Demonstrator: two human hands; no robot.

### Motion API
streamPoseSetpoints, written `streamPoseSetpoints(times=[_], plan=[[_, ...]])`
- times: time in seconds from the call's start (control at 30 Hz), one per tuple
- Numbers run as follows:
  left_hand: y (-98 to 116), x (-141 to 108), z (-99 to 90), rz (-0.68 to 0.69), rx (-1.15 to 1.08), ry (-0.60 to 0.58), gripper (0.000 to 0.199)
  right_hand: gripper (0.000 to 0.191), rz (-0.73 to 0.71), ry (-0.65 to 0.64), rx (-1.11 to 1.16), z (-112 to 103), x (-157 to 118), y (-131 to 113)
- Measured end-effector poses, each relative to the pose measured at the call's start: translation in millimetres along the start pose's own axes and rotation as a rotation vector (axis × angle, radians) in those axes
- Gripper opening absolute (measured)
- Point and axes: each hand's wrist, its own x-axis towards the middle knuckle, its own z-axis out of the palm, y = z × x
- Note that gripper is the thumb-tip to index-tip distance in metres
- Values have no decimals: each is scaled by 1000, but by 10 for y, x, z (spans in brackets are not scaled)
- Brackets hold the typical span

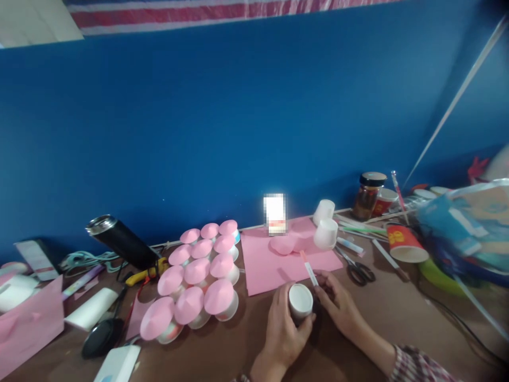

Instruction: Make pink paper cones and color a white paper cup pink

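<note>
My left hand (pixel 281 328) is wrapped round a small white paper cup (pixel 301 300), its pale round end facing up. Just to its right, my right hand (pixel 336 300) pinches a slim white pen-like stick with an orange end (pixel 309 268), which points away over a pink paper sheet (pixel 258 276). Pink round paper pieces (pixel 284 245) lie on that sheet. Two white cups (pixel 326 234) stand upside down at its far right. On the left, several cups topped with pink paper cones (pixel 198 270) are grouped in rows. What the stick is exactly, I cannot tell.
Black-handled scissors (pixel 360 271) lie right of the sheet, near a red and yellow paper cup (pixel 406 244) and a dark-lidded jar (pixel 369 196). A black flask (pixel 121 241) leans at the left. A blue wall (pixel 222 116) rises behind the table.
</note>
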Motion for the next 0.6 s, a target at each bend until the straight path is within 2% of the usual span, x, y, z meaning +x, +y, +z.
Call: streamPoseSetpoints(times=[0.33, 0.6], plan=[[-71, -50, 54, 47, 118, 51, 58, 30, 26, -13, 63, 3, -25, 133], [-74, -37, 72, 53, 83, 57, 60, 29, 16, -31, 73, 19, -33, 126]])
